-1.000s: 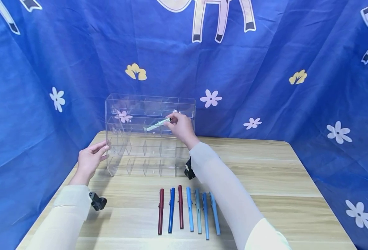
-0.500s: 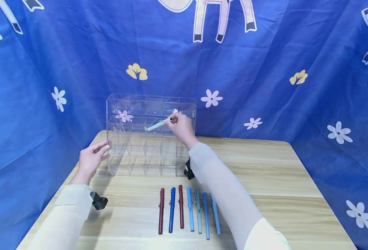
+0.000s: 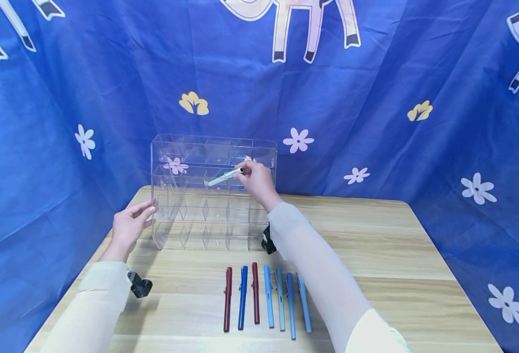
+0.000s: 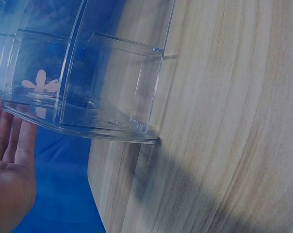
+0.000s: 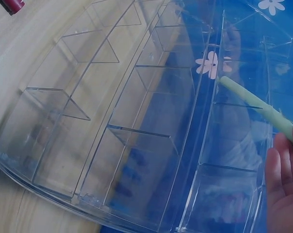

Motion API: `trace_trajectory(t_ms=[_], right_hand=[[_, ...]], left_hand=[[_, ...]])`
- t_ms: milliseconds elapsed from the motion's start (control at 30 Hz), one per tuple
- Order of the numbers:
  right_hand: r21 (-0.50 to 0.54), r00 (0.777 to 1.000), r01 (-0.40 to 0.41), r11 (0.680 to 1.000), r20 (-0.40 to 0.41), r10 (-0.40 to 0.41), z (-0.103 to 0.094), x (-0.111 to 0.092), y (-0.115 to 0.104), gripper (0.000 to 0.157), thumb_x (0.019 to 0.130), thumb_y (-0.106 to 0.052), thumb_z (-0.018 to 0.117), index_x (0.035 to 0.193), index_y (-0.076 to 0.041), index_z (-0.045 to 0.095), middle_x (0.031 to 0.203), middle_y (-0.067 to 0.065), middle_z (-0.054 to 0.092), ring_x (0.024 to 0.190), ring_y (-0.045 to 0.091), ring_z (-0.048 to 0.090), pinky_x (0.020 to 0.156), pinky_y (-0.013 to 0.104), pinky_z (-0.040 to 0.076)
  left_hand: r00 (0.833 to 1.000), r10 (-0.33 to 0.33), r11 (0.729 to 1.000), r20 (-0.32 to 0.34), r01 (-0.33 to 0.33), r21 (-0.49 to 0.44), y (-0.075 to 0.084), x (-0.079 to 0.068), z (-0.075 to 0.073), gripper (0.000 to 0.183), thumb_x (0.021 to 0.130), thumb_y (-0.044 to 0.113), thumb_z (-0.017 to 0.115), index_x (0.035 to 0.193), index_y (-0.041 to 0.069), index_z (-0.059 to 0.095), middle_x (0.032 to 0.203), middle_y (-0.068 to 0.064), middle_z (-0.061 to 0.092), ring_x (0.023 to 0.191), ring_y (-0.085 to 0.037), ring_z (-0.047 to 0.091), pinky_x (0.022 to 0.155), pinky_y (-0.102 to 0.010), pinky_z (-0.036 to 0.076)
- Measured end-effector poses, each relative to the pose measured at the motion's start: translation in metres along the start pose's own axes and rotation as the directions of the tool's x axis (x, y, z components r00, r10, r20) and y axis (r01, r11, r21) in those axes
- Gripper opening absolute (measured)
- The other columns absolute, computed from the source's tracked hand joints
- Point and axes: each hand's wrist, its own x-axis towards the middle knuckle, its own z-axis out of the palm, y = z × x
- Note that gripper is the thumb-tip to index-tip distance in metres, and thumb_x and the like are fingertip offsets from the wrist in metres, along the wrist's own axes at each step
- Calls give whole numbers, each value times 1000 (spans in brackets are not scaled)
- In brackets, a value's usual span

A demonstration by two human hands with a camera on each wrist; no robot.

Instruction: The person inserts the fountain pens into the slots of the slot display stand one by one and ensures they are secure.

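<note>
A clear acrylic rack with several small compartments stands upright at the back of the table. My left hand grips the rack's left side panel, thumb in front and fingers behind; the left wrist view shows those fingers at the panel's edge. With my right hand I pinch a mint-green pen near one end, in front of an upper row. It slants, far end pointing down and left. Close up, the pen lies across a divider's edge; whether it touches cannot be told.
On the wooden table, several capped pens lie side by side in front of the rack: a dark red pen, a deep blue pen, another dark red pen, and lighter blue pens. A blue patterned curtain hangs behind.
Hardly anything differs. Both hands keep their places on the rack and the pen; the whole view shifts very slightly.
</note>
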Motion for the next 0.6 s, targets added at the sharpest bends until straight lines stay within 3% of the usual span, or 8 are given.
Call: trace_trajectory(t_ms=[100,167,300,333,433,467,600], right_hand=[[-3,1000,9,1000,-2,-9,0,0,0,17,88,-22,71,102,-14,71,82,-6,65,74,9,59,67,25,51],[-10,1000,16,1000,-5,-16,0,0,0,17,87,-22,72,102,-14,71,82,-5,66,75,9,59,68,25,51],[-27,1000,24,999,0,-24,-1,-1,0,20,87,-23,72,105,-13,70,84,-4,67,76,10,60,69,26,51],[-26,1000,24,999,3,-24,-1,-2,0,23,87,-23,73,107,-13,70,85,-3,68,76,10,61,69,25,52],[4,1000,9,1000,11,-9,-2,-4,1,34,86,-23,74,116,-11,67,91,-1,69,79,10,62,70,24,54],[21,1000,4,1000,12,-4,-3,-4,1,37,85,-23,75,119,-11,65,94,0,69,80,10,63,70,23,54],[96,1000,-6,995,-2,6,-8,-8,4,48,84,-24,76,127,-12,60,103,2,67,85,12,64,69,23,56]], left_hand=[[1000,-15,999,-6,15,-43,-15,8,-4,39,87,22,71,124,10,65,119,2,65,98,-5,64,72,-21,59],[1000,-14,1000,3,14,-20,-18,9,-5,39,88,24,71,125,11,65,119,4,65,98,-4,64,73,-20,58],[1000,20,1000,6,-20,-20,-12,5,-3,39,88,24,70,124,9,64,118,4,65,95,-3,64,72,-20,58],[999,31,999,13,-32,4,-9,3,-2,40,89,25,69,125,8,64,118,4,65,95,-2,64,72,-20,58],[1000,28,998,-1,-28,-53,-7,2,-1,39,88,21,71,123,6,65,116,2,66,94,-4,65,70,-20,59],[999,31,999,5,-31,-23,-8,3,-1,40,89,23,70,124,7,64,117,2,66,94,-4,65,71,-21,59],[1000,-4,1000,-10,4,-9,-28,15,-8,41,87,26,71,126,12,64,118,4,65,97,-4,64,74,-21,58]])
